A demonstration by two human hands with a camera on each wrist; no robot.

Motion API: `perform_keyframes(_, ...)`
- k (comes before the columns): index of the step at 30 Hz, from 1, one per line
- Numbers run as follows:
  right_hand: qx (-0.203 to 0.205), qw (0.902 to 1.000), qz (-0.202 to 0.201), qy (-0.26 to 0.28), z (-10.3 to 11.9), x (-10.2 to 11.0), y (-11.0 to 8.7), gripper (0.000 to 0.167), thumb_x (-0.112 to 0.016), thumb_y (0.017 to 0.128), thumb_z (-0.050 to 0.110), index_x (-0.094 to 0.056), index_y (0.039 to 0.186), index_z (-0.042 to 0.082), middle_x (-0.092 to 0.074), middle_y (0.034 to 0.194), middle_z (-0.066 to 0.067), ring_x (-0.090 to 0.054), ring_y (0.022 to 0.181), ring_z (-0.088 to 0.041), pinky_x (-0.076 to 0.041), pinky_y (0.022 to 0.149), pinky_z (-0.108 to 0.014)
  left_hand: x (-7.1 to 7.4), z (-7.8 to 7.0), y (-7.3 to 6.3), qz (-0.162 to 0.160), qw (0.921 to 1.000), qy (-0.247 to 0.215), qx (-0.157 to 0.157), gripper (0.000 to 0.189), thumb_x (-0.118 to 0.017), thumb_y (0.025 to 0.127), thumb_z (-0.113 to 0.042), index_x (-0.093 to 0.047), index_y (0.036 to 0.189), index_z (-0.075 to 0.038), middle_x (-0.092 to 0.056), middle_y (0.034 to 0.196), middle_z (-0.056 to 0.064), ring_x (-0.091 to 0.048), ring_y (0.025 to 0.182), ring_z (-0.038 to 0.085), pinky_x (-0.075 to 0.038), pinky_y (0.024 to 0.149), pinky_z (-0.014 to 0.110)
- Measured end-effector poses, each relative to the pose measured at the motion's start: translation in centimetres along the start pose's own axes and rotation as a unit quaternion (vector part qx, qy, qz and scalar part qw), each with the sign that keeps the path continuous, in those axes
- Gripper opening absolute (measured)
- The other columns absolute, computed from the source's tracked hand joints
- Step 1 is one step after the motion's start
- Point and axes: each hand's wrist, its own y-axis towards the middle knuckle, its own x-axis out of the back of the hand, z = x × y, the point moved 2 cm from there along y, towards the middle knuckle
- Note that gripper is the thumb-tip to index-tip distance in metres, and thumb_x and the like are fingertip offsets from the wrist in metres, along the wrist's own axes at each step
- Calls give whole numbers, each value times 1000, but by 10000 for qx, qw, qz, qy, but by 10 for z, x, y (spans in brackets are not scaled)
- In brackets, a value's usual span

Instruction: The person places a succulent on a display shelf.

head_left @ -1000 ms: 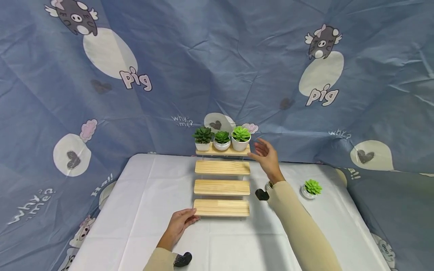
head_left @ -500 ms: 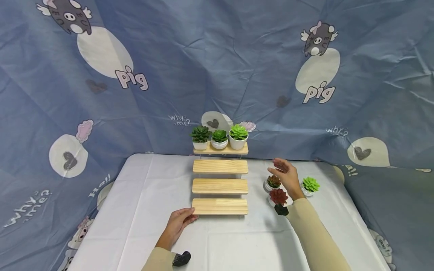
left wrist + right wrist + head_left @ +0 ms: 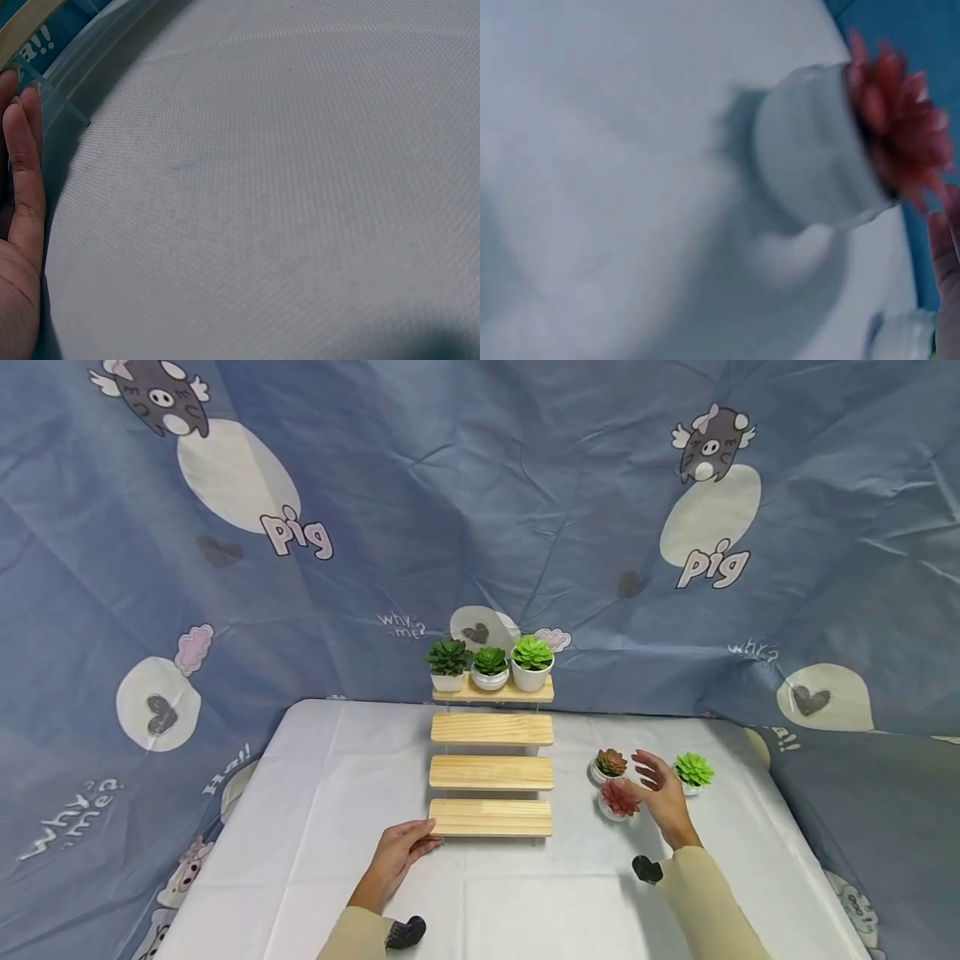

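A tiered wooden shelf [image 3: 491, 820] stands on the white-covered table. My left hand [image 3: 396, 857] pinches the left end of its lowest board, thumb on top and fingers below; in the left wrist view, fingers [image 3: 25, 180] lie by a clear support. My right hand [image 3: 663, 803] is open beside a red succulent [image 3: 617, 802] in a white pot [image 3: 814, 146], the thumb close over its leaves; whether it touches cannot be told. Just behind is a brownish succulent [image 3: 611, 763], and to the right a light green one [image 3: 693, 770].
On the top board stand a dark green succulent [image 3: 447, 657], a small green one [image 3: 490, 661] and a bright green one [image 3: 532, 653], all in white pots. Blue printed cloth [image 3: 480, 527] rises behind the table [image 3: 360, 760] and along its sides.
My right hand has moved from beside the top board, right and down toward me, to the red succulent. My left hand has stayed on the lowest board.
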Motion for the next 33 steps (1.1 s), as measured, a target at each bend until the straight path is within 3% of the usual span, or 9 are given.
perform_keyframes(3, -146, 9999, -31, 36, -10, 1, -4, 80, -78, 82, 12, -31, 146, 2, -38, 145, -20, -36, 130, -32, -32, 107, -39, -1, 1, 1, -22, 10000, -45, -31, 19, -67, 91, -10, -67, 99, 7, -70, 80, 8, -69, 77, 15, -57, 72, 21)
perform_keyframes(11, -554, 9985, -33, 0, -29, -4, -16, 91, -79, 80, 8, -22, 150, 8, -33, 146, -18, -41, 118, -17, -39, 87, -11, -1, -1, 0, 31, 10000, -23, -11, 17, -67, 90, -10, -68, 97, 5, -70, 80, 7, -68, 77, 14, -57, 71, 21)
perform_keyframes(19, -862, 9963, -13, -47, -44, -11, -22, 91, -80, 77, 4, -23, 148, 6, -37, 141, -19, -46, 104, -2, -43, 82, -6, -2, -3, -1, 65, 10000, -73, -14, 15, -66, 91, -8, -68, 98, 6, -70, 79, 7, -69, 76, 14, -57, 72, 21)
perform_keyframes(33, -567, 9971, -232, -452, -53, -20, -22, 76, -77, 76, -7, -34, 140, -3, -46, 136, -25, -45, 96, 10, -38, 86, -3, 0, -3, -4, 170, 9998, -117, -14, 13, -65, 92, -8, -69, 95, 3, -70, 80, 6, -68, 77, 14, -57, 72, 21)
